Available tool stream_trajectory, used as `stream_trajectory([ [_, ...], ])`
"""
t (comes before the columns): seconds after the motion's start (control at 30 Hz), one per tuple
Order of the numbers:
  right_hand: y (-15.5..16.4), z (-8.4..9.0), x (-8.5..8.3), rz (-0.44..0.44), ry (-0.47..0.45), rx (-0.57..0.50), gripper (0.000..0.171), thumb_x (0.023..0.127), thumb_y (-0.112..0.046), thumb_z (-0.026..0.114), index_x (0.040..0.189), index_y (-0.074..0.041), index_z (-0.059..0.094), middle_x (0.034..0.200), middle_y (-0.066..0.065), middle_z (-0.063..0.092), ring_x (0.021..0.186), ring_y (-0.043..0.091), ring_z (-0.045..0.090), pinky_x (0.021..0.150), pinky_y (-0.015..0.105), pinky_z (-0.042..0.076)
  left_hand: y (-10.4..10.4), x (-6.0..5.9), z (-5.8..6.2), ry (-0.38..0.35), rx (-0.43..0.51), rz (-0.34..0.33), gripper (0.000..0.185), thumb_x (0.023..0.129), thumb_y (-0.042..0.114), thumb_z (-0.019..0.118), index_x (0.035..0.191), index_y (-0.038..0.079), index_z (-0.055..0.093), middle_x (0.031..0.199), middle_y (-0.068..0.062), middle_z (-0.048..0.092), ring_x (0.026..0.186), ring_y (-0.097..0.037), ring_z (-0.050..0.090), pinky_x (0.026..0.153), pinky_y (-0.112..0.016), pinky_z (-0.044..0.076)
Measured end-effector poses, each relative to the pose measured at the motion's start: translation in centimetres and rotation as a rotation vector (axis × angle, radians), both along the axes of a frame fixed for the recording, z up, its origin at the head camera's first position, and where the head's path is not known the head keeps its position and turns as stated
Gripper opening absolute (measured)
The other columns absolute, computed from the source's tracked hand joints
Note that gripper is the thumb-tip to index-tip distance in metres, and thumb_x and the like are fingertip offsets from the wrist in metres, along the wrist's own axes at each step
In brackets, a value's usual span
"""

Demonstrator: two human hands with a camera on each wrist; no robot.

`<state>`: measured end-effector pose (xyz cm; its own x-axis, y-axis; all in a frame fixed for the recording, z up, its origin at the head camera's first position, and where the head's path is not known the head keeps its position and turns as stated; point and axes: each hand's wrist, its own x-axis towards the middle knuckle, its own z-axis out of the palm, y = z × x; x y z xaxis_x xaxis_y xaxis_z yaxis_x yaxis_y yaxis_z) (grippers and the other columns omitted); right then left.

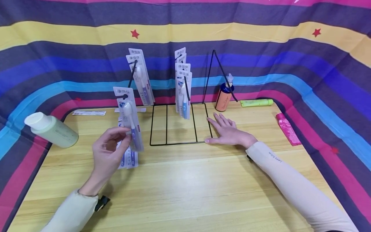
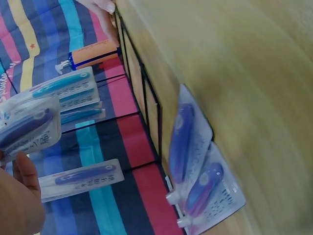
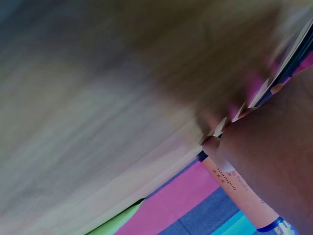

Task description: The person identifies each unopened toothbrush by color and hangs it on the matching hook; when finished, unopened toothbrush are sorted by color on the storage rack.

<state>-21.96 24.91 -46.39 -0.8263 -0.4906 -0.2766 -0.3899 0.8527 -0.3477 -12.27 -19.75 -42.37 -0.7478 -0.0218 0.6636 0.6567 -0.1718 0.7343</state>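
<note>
Your wooden table point(image 1: 185, 193) sits inside a big striped cloth point(image 1: 185, 29) with little red stars. On the table stands a black wire rack point(image 1: 179, 124) with three hooks. Packs of toothbrushes hang on two of them: a bunch on the left hook point(image 1: 142, 79) and a bunch on the middle hook point(image 1: 183, 88). The right hook point(image 1: 224, 77) has nothing on it. Your right hand point(image 1: 229, 132) lies flat on the table with straight fingers, holding nothing, and it touches the right edge of the rack's base. Your left hand point(image 1: 108, 151) pinches one toothbrush pack point(image 1: 129, 119) and holds it up in the air, left of the rack and not yet on any hook. Two more toothbrush packs point(image 2: 200, 171) lie on the table just under that hand. So some packs look hung up already, one is in your hand, and the two on the table are left, as far as I can judge. Around the edges you can see a pale green bottle point(image 1: 50, 129) lying on its side, an orange pump bottle point(image 1: 224, 96), a green tube point(image 1: 256, 102) and a pink tube point(image 1: 287, 129).
</note>
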Motion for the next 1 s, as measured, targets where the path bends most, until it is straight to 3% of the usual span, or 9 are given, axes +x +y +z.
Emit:
stream_trajectory([
  [0.23,-0.2,0.2,0.0,0.002,0.006,0.003,0.112,0.097,-0.082,0.057,0.178,-0.022,0.008,0.182,0.015,-0.011,0.165,0.037,-0.014,0.126,0.069,0.002,0.3,-1.5,-0.1,-0.048,-0.180,0.100,0.038,0.096,-0.019,0.063,0.134,-0.016,0.064,0.128,-0.013,0.071,0.107,-0.025,0.060,0.090,-0.024,0.050],
  [0.43,-0.2,0.1,0.0,0.003,0.009,0.009,0.112,0.097,-0.081,0.058,0.178,-0.021,0.008,0.182,0.016,-0.010,0.165,0.038,-0.014,0.125,0.070,0.002,0.3,-4.5,-0.2,-0.074,-0.269,0.118,0.042,0.101,-0.011,0.061,0.143,-0.009,0.062,0.139,-0.004,0.069,0.115,-0.024,0.052,0.089,-0.025,0.040],
  [0.73,-0.3,0.1,-0.1,0.003,0.006,-0.001,0.112,0.097,-0.081,0.058,0.178,-0.021,0.009,0.182,0.015,-0.009,0.165,0.037,-0.014,0.126,0.069,0.002,0.1,-8.8,-0.7,-0.083,-0.249,0.126,0.042,0.100,-0.009,0.065,0.141,-0.005,0.067,0.139,-0.011,0.070,0.117,-0.029,0.052,0.086,-0.026,0.039],
  [0.87,-0.3,0.1,-0.1,0.004,0.006,0.002,0.112,0.097,-0.081,0.058,0.178,-0.021,0.009,0.182,0.015,-0.010,0.165,0.038,-0.014,0.125,0.070,0.002,-0.4,-9.8,-1.1,-0.075,-0.245,0.109,0.042,0.100,-0.007,0.066,0.142,-0.001,0.069,0.137,-0.009,0.070,0.115,-0.032,0.052,0.085,-0.026,0.041],
  [1.0,-0.1,0.2,0.0,-0.002,-0.005,0.005,0.112,0.097,-0.082,0.057,0.178,-0.022,0.007,0.182,0.014,-0.012,0.165,0.036,-0.015,0.126,0.070,0.001,-1.0,-9.8,-1.6,-0.082,-0.214,0.081,0.045,0.097,-0.011,0.067,0.141,-0.003,0.070,0.135,-0.009,0.069,0.112,-0.028,0.054,0.083,-0.023,0.043],
])
